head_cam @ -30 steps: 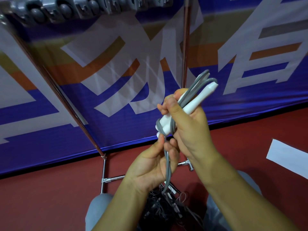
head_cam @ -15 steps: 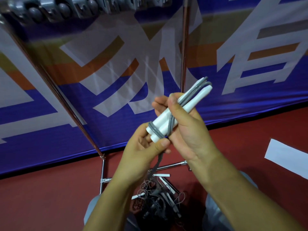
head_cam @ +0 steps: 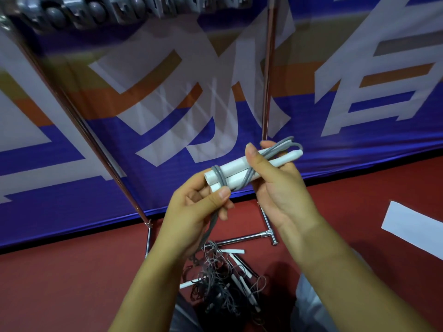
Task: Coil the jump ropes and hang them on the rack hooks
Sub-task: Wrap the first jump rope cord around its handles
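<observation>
White plastic handles [head_cam: 236,169] of a jump rope lie side by side, held up in front of the person at the middle of the head view, tilted so their far ends point up and to the right. Grey cord [head_cam: 219,174] wraps around the near end of the handles, and another strand crosses them diagonally further along. More cord loops past the far tips.

The right hand [head_cam: 275,188] grips the handles from the right, thumb pressed across the top and fingers curled underneath. The left hand [head_cam: 191,212] pinches the cord between thumb and fingers just below the near end of the handles; a length of cord hangs down from this hand.

Below the hands, a tangled pile of ropes [head_cam: 220,281] with more white handles lies on the red floor [head_cam: 72,283], near the person's knees. A metal rack [head_cam: 266,92] stands behind, its shiny poles rising in front of a blue, white and orange banner [head_cam: 119,152]; the rack's base bar rests on the floor just beyond the pile. A white sheet [head_cam: 412,226] lies on the floor at the right edge.
</observation>
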Demonstrator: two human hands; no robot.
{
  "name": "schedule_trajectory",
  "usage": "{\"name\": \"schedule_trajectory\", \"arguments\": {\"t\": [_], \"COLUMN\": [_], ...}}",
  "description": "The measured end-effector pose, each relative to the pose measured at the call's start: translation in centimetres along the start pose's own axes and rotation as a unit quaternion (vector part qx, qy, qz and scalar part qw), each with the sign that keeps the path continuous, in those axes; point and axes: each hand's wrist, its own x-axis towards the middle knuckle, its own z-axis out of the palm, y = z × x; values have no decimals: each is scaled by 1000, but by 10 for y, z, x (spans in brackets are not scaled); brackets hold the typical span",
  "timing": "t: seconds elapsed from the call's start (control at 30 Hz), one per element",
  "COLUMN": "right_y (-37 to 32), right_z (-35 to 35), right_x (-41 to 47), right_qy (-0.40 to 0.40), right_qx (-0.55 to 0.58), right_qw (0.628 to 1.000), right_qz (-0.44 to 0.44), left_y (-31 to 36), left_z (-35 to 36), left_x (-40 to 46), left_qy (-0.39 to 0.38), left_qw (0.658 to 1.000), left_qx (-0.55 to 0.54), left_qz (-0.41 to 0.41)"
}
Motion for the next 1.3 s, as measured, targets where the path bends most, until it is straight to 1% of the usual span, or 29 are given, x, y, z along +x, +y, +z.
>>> {"name": "schedule_trajectory", "arguments": {"t": [0.07, 0.13, 0.2, 0.27, 0.37, 0.43, 0.5, 0.57, 0.67, 0.73, 0.9, 1.03, 1.13, 1.2, 1.3], "right_y": [3, 4, 4, 4, 4, 4, 1, -4, -15, -22, -15, -20, -25, -28, -30], "right_z": [-1, -4, -6, -7, -6, -3, 3, 6, 7, 9, 19, 18, 16, 14, 12], "right_x": [0, -1, 0, 1, 0, -4, -13, -18, -19, -18, -25, -27, -31, -33, -34], "right_qy": [19, 20, -1, -22, -37, -78, -111, -106, -86, -85, -80, -65, -99, -127, -159], "right_qx": [-19, -36, -32, -4, 23, 43, 43, 27, 23, 33, 114, 124, 119, 98, 76], "right_qw": [999, 997, 998, 1000, 999, 995, 992, 994, 996, 996, 984, 981, 976, 974, 969], "right_qz": [-41, -62, -51, -16, 18, 35, 34, 12, -9, 8, 112, 134, 154, 158, 175], "left_y": [-1, -4, -6, -9, -16, -19, -20, -17, -17, -18, -19, -17, -13, -9, 2], "left_z": [0, 0, 0, 0, -1, -1, 0, 0, -6, -6, 8, 7, 1, -4, -11], "left_x": [1, 1, 1, 1, 0, -2, -3, -3, -1, -2, -4, -6, -10, -11, -10], "left_qy": [-1, -6, -18, -32, -39, -31, -28, -31, -5, -14, -80, -89, -145, -152, -137], "left_qw": [1000, 998, 996, 995, 993, 993, 994, 995, 994, 992, 992, 991, 982, 980, 971], "left_qx": [-11, -36, -53, -56, -72, -86, -88, -71, -34, -31, -33, -4, -42, -10, 157], "left_qz": [-17, -43, -69, -81, -83, -74, -61, -65, -108, -121, -89, -95, -114, -130, -116]}}
